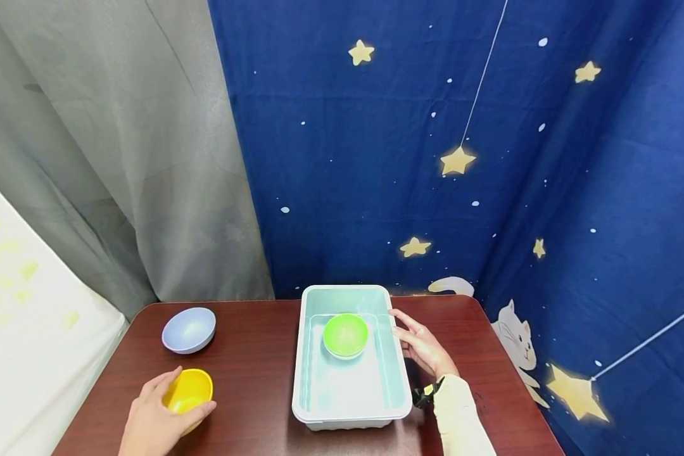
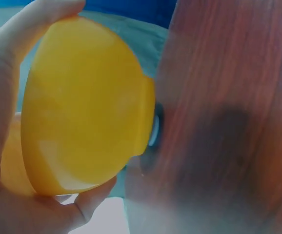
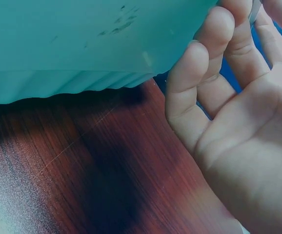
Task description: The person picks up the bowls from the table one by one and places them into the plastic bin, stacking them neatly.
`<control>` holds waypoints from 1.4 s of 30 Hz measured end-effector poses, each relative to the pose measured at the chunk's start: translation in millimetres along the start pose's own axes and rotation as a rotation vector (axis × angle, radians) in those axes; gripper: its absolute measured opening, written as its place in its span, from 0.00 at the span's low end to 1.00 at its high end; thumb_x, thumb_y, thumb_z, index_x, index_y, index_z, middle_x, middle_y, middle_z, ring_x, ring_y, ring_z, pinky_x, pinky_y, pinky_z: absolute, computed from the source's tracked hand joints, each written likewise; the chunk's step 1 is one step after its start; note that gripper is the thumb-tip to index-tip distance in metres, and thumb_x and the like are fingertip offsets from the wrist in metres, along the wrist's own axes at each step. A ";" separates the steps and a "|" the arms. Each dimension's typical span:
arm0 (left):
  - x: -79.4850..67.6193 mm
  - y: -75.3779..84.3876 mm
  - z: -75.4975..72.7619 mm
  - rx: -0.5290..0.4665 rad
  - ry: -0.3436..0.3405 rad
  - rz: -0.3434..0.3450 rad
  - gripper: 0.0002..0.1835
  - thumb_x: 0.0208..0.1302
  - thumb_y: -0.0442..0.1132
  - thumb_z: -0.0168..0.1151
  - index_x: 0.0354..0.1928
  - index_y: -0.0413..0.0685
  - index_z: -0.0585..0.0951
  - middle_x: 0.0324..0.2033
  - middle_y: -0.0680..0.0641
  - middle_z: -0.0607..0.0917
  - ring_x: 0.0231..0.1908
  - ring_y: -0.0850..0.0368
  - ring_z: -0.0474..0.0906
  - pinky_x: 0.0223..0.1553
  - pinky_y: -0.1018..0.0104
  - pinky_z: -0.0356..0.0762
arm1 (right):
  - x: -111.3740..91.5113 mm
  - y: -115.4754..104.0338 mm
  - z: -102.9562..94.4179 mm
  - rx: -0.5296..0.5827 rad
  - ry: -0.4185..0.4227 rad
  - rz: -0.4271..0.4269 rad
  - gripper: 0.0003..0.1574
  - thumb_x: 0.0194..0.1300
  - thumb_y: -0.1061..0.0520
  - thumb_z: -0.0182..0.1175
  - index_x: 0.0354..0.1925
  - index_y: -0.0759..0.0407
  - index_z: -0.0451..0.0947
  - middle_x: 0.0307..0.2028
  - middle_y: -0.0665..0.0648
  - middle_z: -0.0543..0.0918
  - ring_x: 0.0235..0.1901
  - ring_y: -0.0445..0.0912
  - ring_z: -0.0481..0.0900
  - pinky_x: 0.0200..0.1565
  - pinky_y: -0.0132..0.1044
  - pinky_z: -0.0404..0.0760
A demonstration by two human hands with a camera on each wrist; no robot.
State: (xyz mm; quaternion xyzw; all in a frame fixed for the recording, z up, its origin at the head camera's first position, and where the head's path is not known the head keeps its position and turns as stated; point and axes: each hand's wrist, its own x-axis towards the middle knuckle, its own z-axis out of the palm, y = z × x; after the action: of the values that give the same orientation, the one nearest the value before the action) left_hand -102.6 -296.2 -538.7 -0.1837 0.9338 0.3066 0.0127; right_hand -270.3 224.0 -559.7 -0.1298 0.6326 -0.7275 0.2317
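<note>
My left hand (image 1: 151, 415) grips a yellow bowl (image 1: 189, 391) at the table's left front, thumb on its near side and fingers on its far side. The left wrist view shows the bowl (image 2: 85, 107) from its side, base toward the tabletop; whether it touches is unclear. Mid-table stands a pale turquoise plastic bin (image 1: 351, 416). Inside it sits a green bowl (image 1: 345, 334) with a whitish edge beneath. My right hand (image 1: 424, 345) holds the bin's right rim near the far corner. Its bent fingers (image 3: 185, 83) meet the bin's outer wall (image 3: 82, 39); the thumb is partly cut off.
A light blue bowl (image 1: 189, 330) stands at the far left of the dark red wooden table (image 1: 251, 380). Behind the table hang a grey curtain (image 1: 194, 190) and a blue star-patterned curtain (image 1: 365, 158). White cloth (image 1: 28, 329) hangs at the left.
</note>
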 end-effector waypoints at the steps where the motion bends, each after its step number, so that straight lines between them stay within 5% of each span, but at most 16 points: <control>1: 0.4 1.4 -0.2 -0.001 0.000 0.016 0.67 0.43 0.77 0.72 0.78 0.42 0.60 0.71 0.30 0.62 0.61 0.29 0.63 0.58 0.35 0.69 | 0.1 0.5 -0.3 0.002 -0.002 -0.001 0.41 0.79 0.55 0.53 0.81 0.55 0.47 0.63 0.65 0.81 0.55 0.53 0.87 0.51 0.44 0.87; 15: 2.8 26.8 -9.2 -0.023 0.170 0.251 0.54 0.52 0.69 0.73 0.72 0.39 0.70 0.65 0.32 0.72 0.58 0.32 0.70 0.52 0.38 0.70 | 0.7 2.8 -2.6 -0.003 -0.011 -0.010 0.41 0.78 0.55 0.54 0.80 0.55 0.48 0.64 0.64 0.81 0.58 0.57 0.85 0.52 0.45 0.87; 26: 3.7 62.3 -17.6 -0.046 0.152 0.316 0.52 0.51 0.68 0.74 0.71 0.44 0.71 0.67 0.35 0.73 0.59 0.34 0.71 0.55 0.38 0.71 | 0.8 2.5 -1.6 -0.003 -0.015 -0.017 0.41 0.79 0.56 0.53 0.80 0.57 0.48 0.58 0.54 0.86 0.55 0.53 0.87 0.51 0.43 0.87; 42: 12.7 107.8 -24.2 -0.017 0.110 0.403 0.56 0.48 0.75 0.70 0.72 0.46 0.70 0.69 0.37 0.72 0.64 0.36 0.68 0.60 0.35 0.71 | 1.0 0.7 1.0 -0.036 0.013 0.005 0.38 0.78 0.54 0.55 0.79 0.51 0.52 0.66 0.72 0.76 0.57 0.58 0.85 0.50 0.44 0.87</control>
State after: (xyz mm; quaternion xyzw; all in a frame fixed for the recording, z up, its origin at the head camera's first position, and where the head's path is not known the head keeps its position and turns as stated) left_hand -150.1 -234.2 -459.6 -0.0099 0.9484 0.3002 -0.1017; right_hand -270.5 222.6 -560.3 -0.1278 0.6475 -0.7161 0.2272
